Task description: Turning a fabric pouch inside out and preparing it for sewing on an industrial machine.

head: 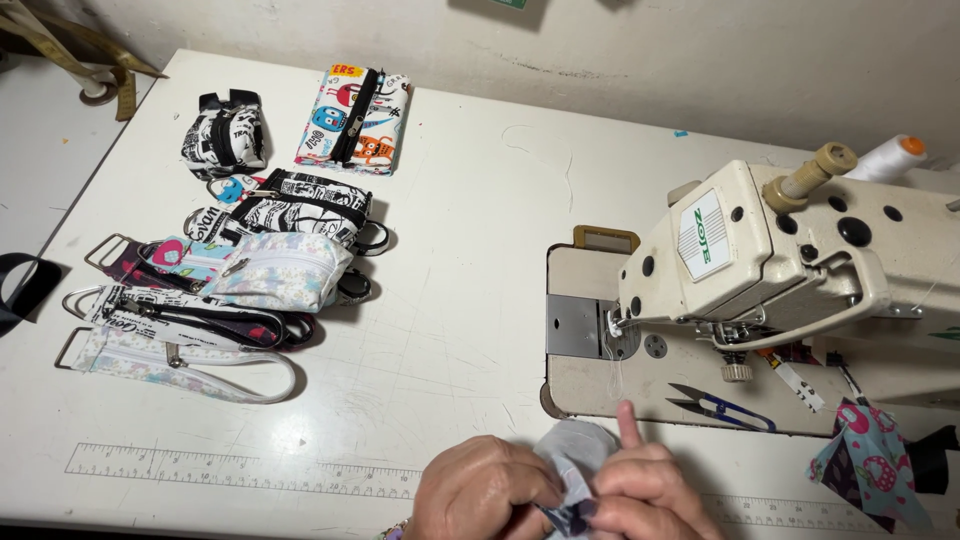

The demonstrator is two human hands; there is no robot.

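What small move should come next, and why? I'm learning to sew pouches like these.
Probably slide the small grey fabric piece, pinched by the left hand and right hand, up under the cream sewing machine's needle: the plate there sits bare, just beyond both hands.

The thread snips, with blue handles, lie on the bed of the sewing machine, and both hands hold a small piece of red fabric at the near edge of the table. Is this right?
Not quite: the fabric is light grey, not red, as the head view shows. The rest stands: the thread snips with blue handles lie on the bed of the sewing machine, and the left hand and right hand hold the piece at the table's near edge.
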